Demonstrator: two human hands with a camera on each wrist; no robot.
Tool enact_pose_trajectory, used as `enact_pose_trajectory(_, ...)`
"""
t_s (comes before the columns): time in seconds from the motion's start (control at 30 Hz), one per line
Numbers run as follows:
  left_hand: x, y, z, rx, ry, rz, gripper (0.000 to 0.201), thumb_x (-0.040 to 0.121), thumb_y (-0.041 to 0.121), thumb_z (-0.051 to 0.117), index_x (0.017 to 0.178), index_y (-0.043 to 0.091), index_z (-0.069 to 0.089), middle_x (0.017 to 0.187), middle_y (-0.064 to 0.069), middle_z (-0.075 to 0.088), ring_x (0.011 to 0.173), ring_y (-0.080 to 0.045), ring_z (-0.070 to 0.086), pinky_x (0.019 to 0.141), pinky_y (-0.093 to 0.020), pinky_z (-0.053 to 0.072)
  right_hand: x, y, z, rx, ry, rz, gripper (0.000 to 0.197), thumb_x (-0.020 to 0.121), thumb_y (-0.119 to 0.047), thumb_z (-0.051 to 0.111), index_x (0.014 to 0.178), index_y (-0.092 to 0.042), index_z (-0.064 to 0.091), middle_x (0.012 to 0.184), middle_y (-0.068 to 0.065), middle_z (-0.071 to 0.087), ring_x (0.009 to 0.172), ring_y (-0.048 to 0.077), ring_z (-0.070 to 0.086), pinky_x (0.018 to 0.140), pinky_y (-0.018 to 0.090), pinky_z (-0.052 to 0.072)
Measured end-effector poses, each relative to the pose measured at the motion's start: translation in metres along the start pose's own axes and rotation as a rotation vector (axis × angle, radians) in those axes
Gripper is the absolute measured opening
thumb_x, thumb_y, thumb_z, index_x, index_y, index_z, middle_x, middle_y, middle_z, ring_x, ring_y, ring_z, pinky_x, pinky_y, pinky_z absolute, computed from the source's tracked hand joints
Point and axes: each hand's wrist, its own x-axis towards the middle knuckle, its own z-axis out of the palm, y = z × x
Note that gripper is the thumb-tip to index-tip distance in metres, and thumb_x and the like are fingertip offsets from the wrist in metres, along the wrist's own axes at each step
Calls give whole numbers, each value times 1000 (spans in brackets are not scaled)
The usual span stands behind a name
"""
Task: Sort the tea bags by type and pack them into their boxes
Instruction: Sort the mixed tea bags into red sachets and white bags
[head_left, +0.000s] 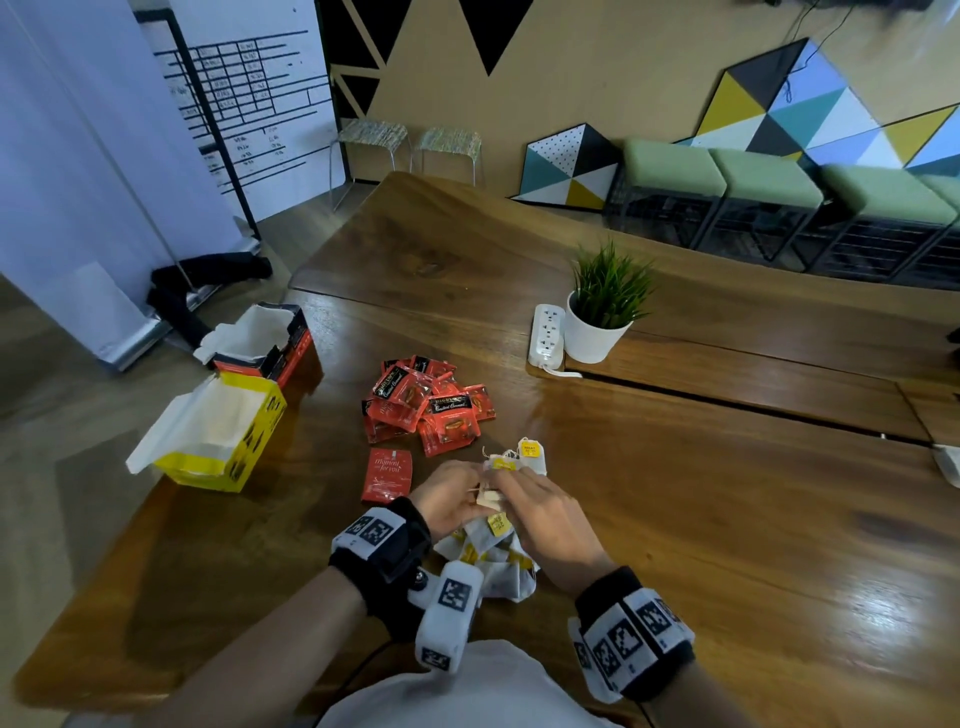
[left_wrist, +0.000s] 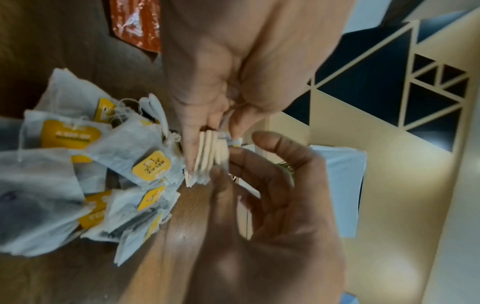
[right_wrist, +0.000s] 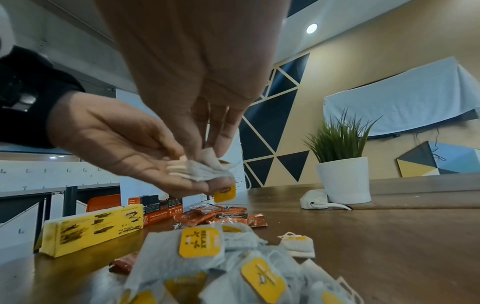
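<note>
Between both hands, thin stack of white tea bags (left_wrist: 207, 156), edges aligned

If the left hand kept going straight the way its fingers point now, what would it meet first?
Most likely the right hand. The left hand points rightward across the small stack of white tea bags both hands hold above the table, so the right fingers lie directly in its line. Depth is unclear.

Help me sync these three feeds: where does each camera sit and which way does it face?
Head: looks down at the table; both wristbanded forearms show.
Left wrist: faces along the left hand toward the stack of tea bags.
Right wrist: sits low, faces along the right hand toward the yellow box.
All share the stack.
</note>
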Motion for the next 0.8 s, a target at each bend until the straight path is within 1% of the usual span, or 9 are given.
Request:
enact_pose_trajectory(0.1,-1,1,-1,-9,-9,15,34,99,17,41,119,-7,54,105,-17,61,91,-21,61,76,-27,55,-5,0,2,24,2,-9,33,83,-17,51,116,-18,50,99,-1,66,92,16,59,68,22,45)
enact_pose_trajectory(0.17,0,1,-2,20,-4,17,34,97,12,45,122,-10,51,109,-19,60,93,-22,61,78,-27,54,-9,-1,4,44,-10,-43,39,80,-12,45,119,-18,48,109,1,66,103,15,58,78,23,46)
enact_pose_trajectory(0.23,1,1,-2,32,14,10,30,95,1,44,123,-9,49,105,-18,60,91,-22,60,74,-26,54,-14,0,3,143,46,-20,40,82,-4,42,118,-16,51,111,3,66,106,13,54,86,20,42)
enact_pose_trajectory(0.33,4,-1,-5,23,51,22,36,92,-8,43,128,-10,44,122,-24,56,100,-27,58,81,-30,51,-20,14,-2,301,206,195,34,85,2,43,110,-15,59,108,0,65,100,8,57,85,19,45)
enact_pose_trajectory(0.4,4,0,-8,-17,76,29,37,92,-10,41,129,-9,43,130,-25,51,97,-27,58,83,-34,49,-23,32,-4,352,190,397,31,86,4,47,105,-17,61,105,-2,64,95,8,59,81,23,49)
enact_pose_trajectory(0.5,1,4,-18,-53,93,19,37,92,-10,39,129,-6,44,130,-23,51,91,-23,58,84,-36,47,-27,65,4,291,45,627,27,86,3,49,99,-18,60,102,1,65,88,12,60,78,29,51)
enact_pose_trajectory(0.63,-3,7,-32,-64,117,-22,40,94,-7,38,133,-5,39,112,-16,58,96,-25,57,92,-40,45,-26,88,17,125,-263,756,21,86,-10,56,105,-20,56,118,6,57,107,24,57,89,37,48)
enact_pose_trajectory(0.73,-10,11,-33,-34,94,-31,37,95,-6,37,131,-4,40,107,-14,59,96,-25,60,81,-36,54,-28,80,23,61,-491,789,44,80,-26,68,117,-19,45,124,4,47,114,23,50,94,39,47)
enact_pose_trajectory(0.8,-11,12,-32,-18,77,-28,36,95,-6,37,130,-2,42,109,-15,59,97,-25,60,77,-37,56,-35,69,31,5,-523,763,60,77,-33,71,124,-17,37,124,3,43,118,22,45,94,38,47)
